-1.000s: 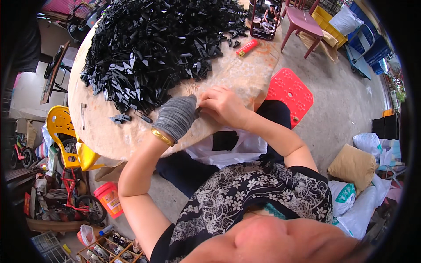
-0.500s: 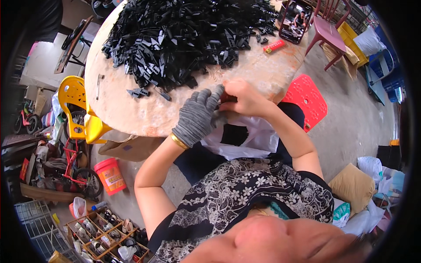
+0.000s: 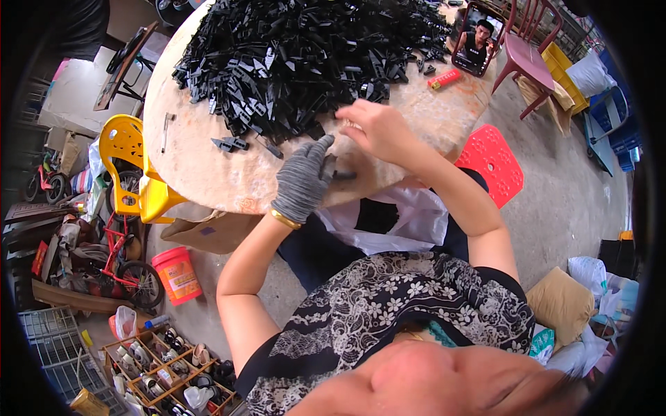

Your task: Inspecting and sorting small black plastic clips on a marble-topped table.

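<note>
A big heap of small black plastic parts (image 3: 305,55) covers the far half of a round stone-coloured table (image 3: 208,177). My left hand (image 3: 302,182), in a grey knit glove with a gold bangle at the wrist, rests at the table's near edge and pinches one black plastic part (image 3: 334,171). My bare right hand (image 3: 371,128) reaches over the heap's near edge, fingers bent down onto the parts; whether it holds one is hidden. A few stray black parts (image 3: 232,143) lie left of the glove.
A propped phone (image 3: 475,38) and a small red-orange stick (image 3: 444,78) sit at the table's far right. A white bag (image 3: 409,222) lies on my lap. Around the table are a red stool (image 3: 496,163), a yellow chair (image 3: 128,159), an orange bucket (image 3: 177,274) and a maroon chair (image 3: 527,55).
My hands were together at the table edge; now my right hand has pulled away and reached up to the heap. My gloved left hand stays put with the part.
</note>
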A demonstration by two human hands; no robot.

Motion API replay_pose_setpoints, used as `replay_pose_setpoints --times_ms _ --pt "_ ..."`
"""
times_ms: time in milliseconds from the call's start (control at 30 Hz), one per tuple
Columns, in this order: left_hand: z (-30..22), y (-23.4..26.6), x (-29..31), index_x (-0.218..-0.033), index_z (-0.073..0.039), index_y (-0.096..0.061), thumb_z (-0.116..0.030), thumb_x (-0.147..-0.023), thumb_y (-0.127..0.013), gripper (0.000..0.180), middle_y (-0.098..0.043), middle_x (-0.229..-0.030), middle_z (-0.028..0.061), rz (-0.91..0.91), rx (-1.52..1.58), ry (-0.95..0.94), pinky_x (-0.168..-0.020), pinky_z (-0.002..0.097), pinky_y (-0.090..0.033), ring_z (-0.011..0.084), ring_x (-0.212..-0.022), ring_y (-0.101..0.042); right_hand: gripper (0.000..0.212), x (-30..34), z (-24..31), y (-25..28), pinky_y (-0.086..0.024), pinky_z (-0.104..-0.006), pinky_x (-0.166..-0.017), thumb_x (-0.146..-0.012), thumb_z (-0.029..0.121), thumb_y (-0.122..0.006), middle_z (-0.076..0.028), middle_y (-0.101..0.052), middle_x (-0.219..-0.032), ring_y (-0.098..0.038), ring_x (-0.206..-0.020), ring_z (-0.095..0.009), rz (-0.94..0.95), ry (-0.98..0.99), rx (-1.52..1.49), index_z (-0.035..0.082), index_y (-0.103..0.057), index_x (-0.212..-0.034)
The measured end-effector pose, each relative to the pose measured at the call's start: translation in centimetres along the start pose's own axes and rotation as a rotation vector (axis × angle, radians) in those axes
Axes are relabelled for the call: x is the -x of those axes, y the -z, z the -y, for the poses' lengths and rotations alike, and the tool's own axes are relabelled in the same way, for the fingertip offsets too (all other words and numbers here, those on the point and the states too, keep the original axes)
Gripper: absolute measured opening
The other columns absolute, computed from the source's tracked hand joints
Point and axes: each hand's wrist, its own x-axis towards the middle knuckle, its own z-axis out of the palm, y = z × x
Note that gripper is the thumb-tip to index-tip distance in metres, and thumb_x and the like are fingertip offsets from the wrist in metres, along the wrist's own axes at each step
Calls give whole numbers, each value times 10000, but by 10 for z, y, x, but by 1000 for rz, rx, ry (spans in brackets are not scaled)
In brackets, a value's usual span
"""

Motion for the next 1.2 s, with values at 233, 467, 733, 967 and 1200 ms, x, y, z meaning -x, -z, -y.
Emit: replay_pose_setpoints --times_ms 233,467,733,967,1200 --pt "-12 1 -29 -1076 -60 -577 -235 -811 -625 321 -573 -917 142 -142 -102 -39 -685 415 -485 324 -836 -578 192 -17 -24 -24 -507 -357 -703 -805 180 -613 -87 -580 -843 -613 -804 -260 51 88 303 68 -616 -962" --pt "22 1 -73 -970 -71 -643 -268 -786 -635 269 -565 -1018 142 -126 -639 25 -837 411 -439 326 -968 -515 87 12 -16 -8 -489 -373 -713 -765 122 -600 -100 -574 -842 -585 -811 -292 12 116 50 55 -607 -820" --pt "20 -4 -74 -900 -76 -607 -188 -776 -627 168 -575 -996 130 -309 -572 -160 -820 427 -437 315 -946 -531 153 21 -17 1 -474 -377 -759 -732 90 -663 -95 -573 -875 -566 -850 -293 27 161 27 56 -650 -880" --pt "3 13 -30 -1007 -51 -563 -133 -859 -595 172 -625 -878 164 126 -104 -57 -688 395 -499 330 -795 -625 172 26 -26 5 -469 -374 -785 -732 83 -662 -104 -602 -889 -570 -882 -297 54 109 -142 61 -665 -903" --pt "1 14 -19 -1040 -47 -623 -126 -814 -651 241 -636 -905 152 154 90 -67 -734 366 -494 305 -810 -622 144 27 -23 6 -474 -369 -756 -728 75 -671 -84 -602 -857 -572 -858 -278 64 98 -194 64 -674 -872"
